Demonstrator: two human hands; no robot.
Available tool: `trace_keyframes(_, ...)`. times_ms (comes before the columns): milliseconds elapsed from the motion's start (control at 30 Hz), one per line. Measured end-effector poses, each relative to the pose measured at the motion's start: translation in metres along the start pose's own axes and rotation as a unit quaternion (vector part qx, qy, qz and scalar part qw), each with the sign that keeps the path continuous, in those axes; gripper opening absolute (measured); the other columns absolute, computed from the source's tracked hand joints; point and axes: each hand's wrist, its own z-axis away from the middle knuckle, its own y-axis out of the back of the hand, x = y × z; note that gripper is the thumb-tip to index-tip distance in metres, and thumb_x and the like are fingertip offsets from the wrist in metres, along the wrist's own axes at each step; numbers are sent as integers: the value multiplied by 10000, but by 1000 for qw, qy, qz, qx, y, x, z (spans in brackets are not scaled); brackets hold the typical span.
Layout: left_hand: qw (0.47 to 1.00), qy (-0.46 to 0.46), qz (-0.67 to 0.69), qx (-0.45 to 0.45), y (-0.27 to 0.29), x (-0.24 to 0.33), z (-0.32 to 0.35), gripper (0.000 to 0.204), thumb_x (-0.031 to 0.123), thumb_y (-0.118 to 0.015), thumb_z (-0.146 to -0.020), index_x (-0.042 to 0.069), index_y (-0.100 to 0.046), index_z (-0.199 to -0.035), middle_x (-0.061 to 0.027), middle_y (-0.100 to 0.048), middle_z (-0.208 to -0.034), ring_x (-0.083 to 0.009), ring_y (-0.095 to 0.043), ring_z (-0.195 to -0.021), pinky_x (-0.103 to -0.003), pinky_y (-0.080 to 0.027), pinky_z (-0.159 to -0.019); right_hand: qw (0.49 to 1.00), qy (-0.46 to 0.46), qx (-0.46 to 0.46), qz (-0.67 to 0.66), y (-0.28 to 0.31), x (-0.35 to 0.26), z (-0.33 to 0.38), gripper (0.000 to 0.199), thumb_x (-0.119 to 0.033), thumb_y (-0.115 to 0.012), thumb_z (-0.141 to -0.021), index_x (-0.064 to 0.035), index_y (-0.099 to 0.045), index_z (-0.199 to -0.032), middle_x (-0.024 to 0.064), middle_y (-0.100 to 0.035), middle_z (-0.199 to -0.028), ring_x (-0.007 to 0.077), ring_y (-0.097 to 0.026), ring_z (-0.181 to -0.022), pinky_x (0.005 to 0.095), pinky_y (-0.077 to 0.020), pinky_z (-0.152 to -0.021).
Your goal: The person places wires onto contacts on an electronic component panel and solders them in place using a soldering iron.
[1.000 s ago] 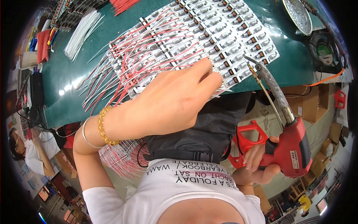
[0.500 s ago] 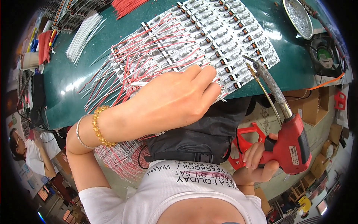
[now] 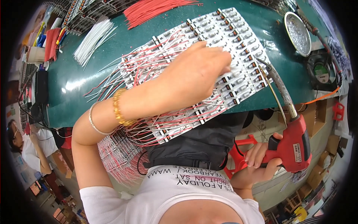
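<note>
A panel of white circuit boards (image 3: 209, 28) lies at the near side of the table, its rows carrying small dark and silver parts. Red and white wires (image 3: 145, 67) run off its left and near rows. Over the middle of the panel is my left hand (image 3: 197, 71), fingers curled closed; their tips are blurred, so what they hold cannot be made out. My right hand (image 3: 261, 158) grips a red soldering gun (image 3: 292, 143) by its handle. The gun's long metal barrel and thin feed tube (image 3: 276, 95) reach up to the panel's right edge.
Bundles of red wires (image 3: 153, 13) and white wires (image 3: 95, 39) lie at the back of the green table (image 3: 89, 82). A metal dish (image 3: 297, 35) and a black fan (image 3: 321, 72) stand at right. Wired boards (image 3: 119, 155) hang by my lap. A person (image 3: 35, 149) sits at far left.
My left hand has moved up and right across the panel. The panel's near wired rows now show below my left forearm. The soldering gun stays in my right hand, slightly shifted.
</note>
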Motion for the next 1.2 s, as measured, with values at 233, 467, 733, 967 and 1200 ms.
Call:
trace_keyframes(233,1000,7,-15,-11,0,-2,24,134,11,-592,-804,20,-568,-935,-117,-632,-910,-292,-608,-887,-460,-415,-961,1000,17,-4,9,2,-1,-3,673,-464,-495,-912,67,-313,-1283,-4,-410,-494,103,-401,-410,236,-388,-404)
trace_keyframes(467,999,11,21,32,43,5,49,85,-4,-625,-801,4,-640,-885,-105,-660,-776,-213,-658,-682,-337,-543,-735,991,-29,76,107,-18,-7,-6,775,-589,-651,-740,43,-456,-1143,-11,-428,-462,113,-430,-401,232,-366,-420)
trace_keyframes(733,960,228,127,104,45,-56,5,151,141,-614,-837,-7,-599,-815,-131,-634,-707,-283,-598,-598,-358,-456,-558,974,101,-93,179,-28,-6,-30,891,-528,-610,-807,123,-279,-1318,-11,-478,-516,101,-445,-436,241,-376,-456)
trace_keyframes(967,963,224,102,111,21,-70,7,214,185,-611,-852,-14,-567,-786,-154,-623,-729,-279,-602,-663,-372,-466,-621,985,-31,31,166,-72,8,-42,834,-533,-618,-807,137,-360,-1232,-2,-399,-473,87,-393,-379,219,-325,-380)
trace_keyframes(1200,950,241,138,144,27,-69,3,142,120,-578,-884,-19,-546,-875,-143,-617,-746,-266,-609,-658,-341,-477,-622,994,-29,-20,104,-67,11,-56,748,-463,-595,-858,125,-343,-1245,23,-386,-455,101,-384,-351,236,-355,-359)
